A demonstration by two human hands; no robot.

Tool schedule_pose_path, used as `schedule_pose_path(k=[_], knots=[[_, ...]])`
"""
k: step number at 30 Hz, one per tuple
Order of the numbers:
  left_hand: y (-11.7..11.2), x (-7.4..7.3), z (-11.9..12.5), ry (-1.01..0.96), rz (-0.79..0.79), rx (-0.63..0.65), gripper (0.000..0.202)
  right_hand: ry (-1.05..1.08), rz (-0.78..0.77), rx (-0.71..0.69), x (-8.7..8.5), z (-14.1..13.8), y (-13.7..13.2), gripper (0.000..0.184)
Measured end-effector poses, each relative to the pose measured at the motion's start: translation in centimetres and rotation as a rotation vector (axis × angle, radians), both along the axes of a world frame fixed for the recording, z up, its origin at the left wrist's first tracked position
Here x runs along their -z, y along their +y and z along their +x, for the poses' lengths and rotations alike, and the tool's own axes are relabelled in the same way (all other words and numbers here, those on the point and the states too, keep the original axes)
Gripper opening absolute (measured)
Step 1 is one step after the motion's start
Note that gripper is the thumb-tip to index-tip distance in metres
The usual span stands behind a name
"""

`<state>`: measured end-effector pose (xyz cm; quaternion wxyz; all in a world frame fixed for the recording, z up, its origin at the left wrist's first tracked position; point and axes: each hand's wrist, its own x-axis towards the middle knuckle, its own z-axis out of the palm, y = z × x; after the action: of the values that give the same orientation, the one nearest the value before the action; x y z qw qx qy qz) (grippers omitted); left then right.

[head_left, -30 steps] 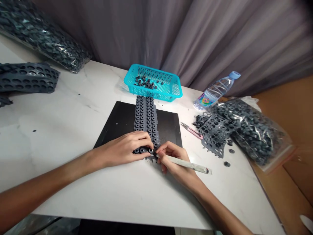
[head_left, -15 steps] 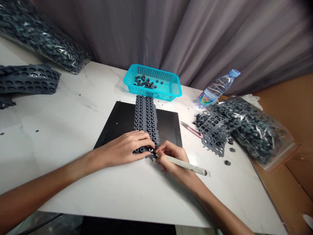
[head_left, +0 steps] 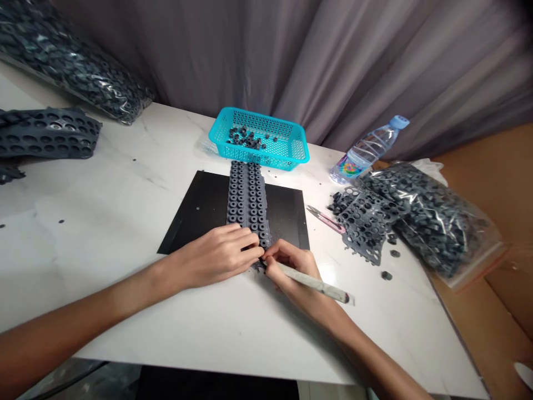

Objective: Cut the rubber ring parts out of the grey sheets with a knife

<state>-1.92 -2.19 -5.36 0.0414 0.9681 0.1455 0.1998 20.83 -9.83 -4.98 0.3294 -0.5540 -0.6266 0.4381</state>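
Note:
A dark grey rubber sheet (head_left: 245,194) with rows of round, ring-like parts lies lengthwise on a black mat (head_left: 187,214). My left hand (head_left: 220,253) rests over its near end, fingers closed and pressed on it; the thumb is mostly hidden. In my right hand (head_left: 293,272) is a pen-like tool (head_left: 320,286) with a pale, wrapped handle, gripped like a pencil. Its tip points at the sheet's near right corner, close to my left fingertips, and cannot be made out.
Beyond the sheet stands a blue basket (head_left: 258,161) holding loose rubber parts. Pink-handled snips (head_left: 327,219), a punched rubber sheet (head_left: 366,228), a water bottle (head_left: 368,150) and a bag of parts (head_left: 437,222) lie right. Another full bag (head_left: 79,66) and a holed sheet (head_left: 50,133) lie left.
My left fingers have closed over the near row of rings, covering parts that showed before, and the thumb has slipped from sight. The right hand and tool have barely moved.

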Motion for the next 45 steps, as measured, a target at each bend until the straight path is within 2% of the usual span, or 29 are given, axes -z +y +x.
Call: schedule_pose_path(k=[2, 4, 5, 8, 10, 12, 15, 18, 21, 28, 37, 45], knots=[[-0.5, 0.0, 0.1, -0.019, -0.066, 0.017, 0.020, -0.020, 0.028, -0.005, 0.0, 0.0, -0.1, 0.011], [-0.9, -0.1, 0.2, -0.116, -0.217, -0.016, 0.023, -0.048, 0.054, -0.002, 0.2, -0.1, -0.1, 0.011], [-1.0, -0.3, 0.3, -0.207, -0.328, -0.089, 0.022, -0.060, 0.060, 0.005, 0.3, -0.1, -0.2, 0.011], [-0.5, -1.0, 0.1, -0.561, -0.752, -0.414, 0.016, -0.068, 0.053, 0.026, 0.5, -0.2, -0.2, 0.009], [0.3, -1.4, -0.2, -0.699, -1.037, -0.499, 0.021, -0.039, 0.016, 0.029, 0.4, -0.2, -0.2, 0.009], [0.9, -1.8, -0.4, -0.726, -1.259, -0.477, 0.023, 0.035, -0.055, 0.028, 0.2, 0.0, -0.1, 0.009], [1.0, -2.3, -0.5, -0.708, -1.444, -0.426, 0.020, 0.195, -0.160, 0.054, 0.0, 0.4, 0.1, 0.006], [0.4, -2.7, -0.4, -0.680, -1.588, -0.362, 0.020, 0.281, -0.141, 0.123, -0.1, 1.0, 0.5, 0.010], [-0.2, -2.8, -0.3, -0.626, -1.736, -0.324, 0.027, 0.280, -0.072, 0.189, -0.2, 1.5, 1.0, 0.016], [-0.7, -2.6, 0.0, -0.609, -1.902, -0.264, 0.031, 0.252, -0.044, 0.204, -0.1, 1.5, 1.4, 0.016], [-0.8, -2.8, 0.0, -0.623, -1.956, -0.271, 0.032, 0.250, -0.047, 0.201, 0.4, 1.7, 1.4, 0.013], [-1.0, -2.7, 0.1, -0.564, -1.983, -0.211, 0.035, 0.234, -0.076, 0.183, 0.6, 1.6, 1.5, 0.013]])
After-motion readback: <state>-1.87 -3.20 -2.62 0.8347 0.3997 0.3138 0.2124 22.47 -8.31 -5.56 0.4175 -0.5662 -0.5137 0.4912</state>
